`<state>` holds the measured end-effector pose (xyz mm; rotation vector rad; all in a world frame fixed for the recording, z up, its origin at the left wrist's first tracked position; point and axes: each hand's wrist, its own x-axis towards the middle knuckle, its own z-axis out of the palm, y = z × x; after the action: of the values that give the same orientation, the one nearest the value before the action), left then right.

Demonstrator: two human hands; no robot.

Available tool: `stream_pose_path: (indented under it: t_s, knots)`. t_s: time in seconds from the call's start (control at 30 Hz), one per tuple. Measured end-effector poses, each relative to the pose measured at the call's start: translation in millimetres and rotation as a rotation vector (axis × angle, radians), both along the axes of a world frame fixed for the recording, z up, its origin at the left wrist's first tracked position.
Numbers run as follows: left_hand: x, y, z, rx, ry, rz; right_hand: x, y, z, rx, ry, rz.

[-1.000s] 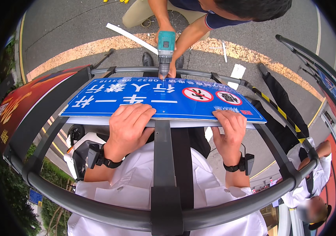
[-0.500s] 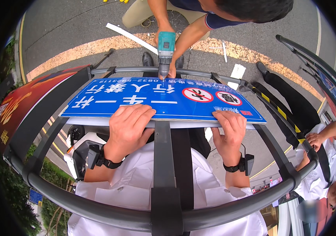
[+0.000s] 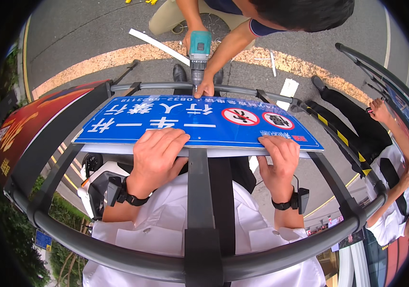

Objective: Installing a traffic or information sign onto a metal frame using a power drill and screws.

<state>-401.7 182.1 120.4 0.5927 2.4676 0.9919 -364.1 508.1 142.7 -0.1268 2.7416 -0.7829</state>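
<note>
My left hand [image 3: 159,155] grips the near edge of a blue rectangular sign [image 3: 218,136] with white characters and two round prohibition symbols, its fingertips curled over the top. Toward the right end of that edge, my right hand [image 3: 279,158] holds it the same way. The sign lies across a dark grey metal frame [image 3: 197,186], with a white layer showing underneath. Across from me, a co-worker holds a teal drill [image 3: 199,45] at the sign's far edge; their other hand [image 3: 206,86] is at the drill's tip.
A red banner panel [image 3: 37,119] stands at left, a white scooter [image 3: 89,196] below it. Another person in a white shirt [image 3: 391,220] is at right beside a striped rail [image 3: 338,134] and a second railing [image 3: 371,67]. White strips [image 3: 156,45] lie on the pavement.
The drill has shifted slightly up and left, and the co-worker's lower hand shows more. The person at right has raised an arm upward in view. My hands stay in place.
</note>
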Motion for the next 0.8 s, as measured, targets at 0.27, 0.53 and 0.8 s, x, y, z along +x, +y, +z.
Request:
stream_pose_path:
  t_s: [0.27, 0.53, 0.8]
  knots:
    - [6, -11, 16, -0.051, 0.078, 0.019, 19, 5, -12, -0.035, 0.051, 0.035]
    - [8, -11, 14, -0.051, 0.078, 0.009, 22, 7, -13, -0.04, 0.046, 0.029]
    - [11, -11, 14, -0.063, 0.096, 0.033, 20, 4, -12, -0.032, 0.071, 0.027]
